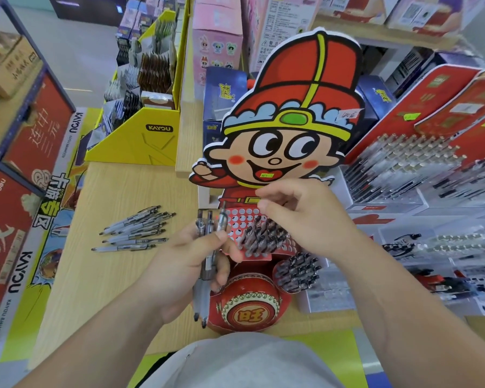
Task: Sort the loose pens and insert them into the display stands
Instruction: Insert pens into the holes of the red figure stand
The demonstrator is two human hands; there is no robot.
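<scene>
grey pens (201,299) in left hand (179,264), stand (263,152) beside

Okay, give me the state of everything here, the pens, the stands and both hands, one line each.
left hand, grips a bundle of pens, tips down.
right hand, fingers relaxed, holding nothing, above the red hole panel.
red hole panel, partly filled: pens at lower right, empty holes at upper left.
round holder, packed with pens.
loose pens, lying flat on the table, untouched.
</scene>
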